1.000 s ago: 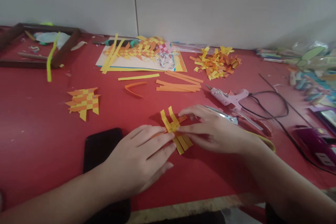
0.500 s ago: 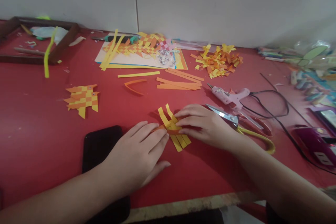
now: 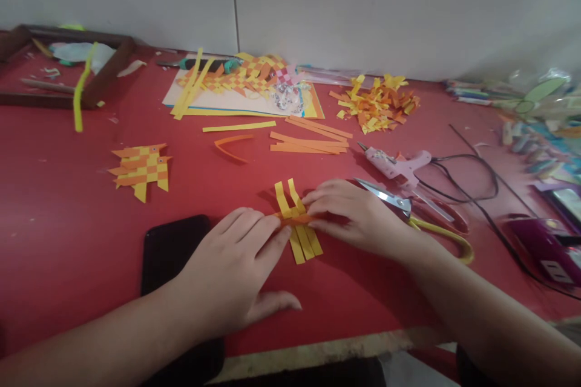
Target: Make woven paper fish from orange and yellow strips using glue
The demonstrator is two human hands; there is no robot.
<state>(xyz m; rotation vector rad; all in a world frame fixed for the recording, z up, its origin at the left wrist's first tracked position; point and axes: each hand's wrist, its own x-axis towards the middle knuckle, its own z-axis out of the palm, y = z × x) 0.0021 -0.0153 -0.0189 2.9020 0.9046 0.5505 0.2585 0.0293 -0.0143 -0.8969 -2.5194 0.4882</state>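
In the middle of the red table, yellow paper strips (image 3: 305, 244) lie side by side, with an orange paper strip (image 3: 297, 219) crossing them. Two yellow ends stand up behind the orange strip, and several lie flat in front. My left hand (image 3: 236, 266) presses its fingertips over the orange strip's left end, its thumb stretched away. At the right end, my right hand (image 3: 354, 210) has its bent fingers closed on the same strip. Part of the strip is hidden under my fingers.
A black phone (image 3: 175, 248) lies under my left forearm. Scissors (image 3: 385, 193) and a pink glue gun (image 3: 394, 166) lie beside my right hand. Behind are loose orange strips (image 3: 313, 146) and a scrap pile (image 3: 379, 103). A woven paper fish shape (image 3: 140, 170) sits left.
The woven strips have straightened, the yellow ends turning a little to the left. More of the orange strip shows. My left thumb has spread slightly further right and down.
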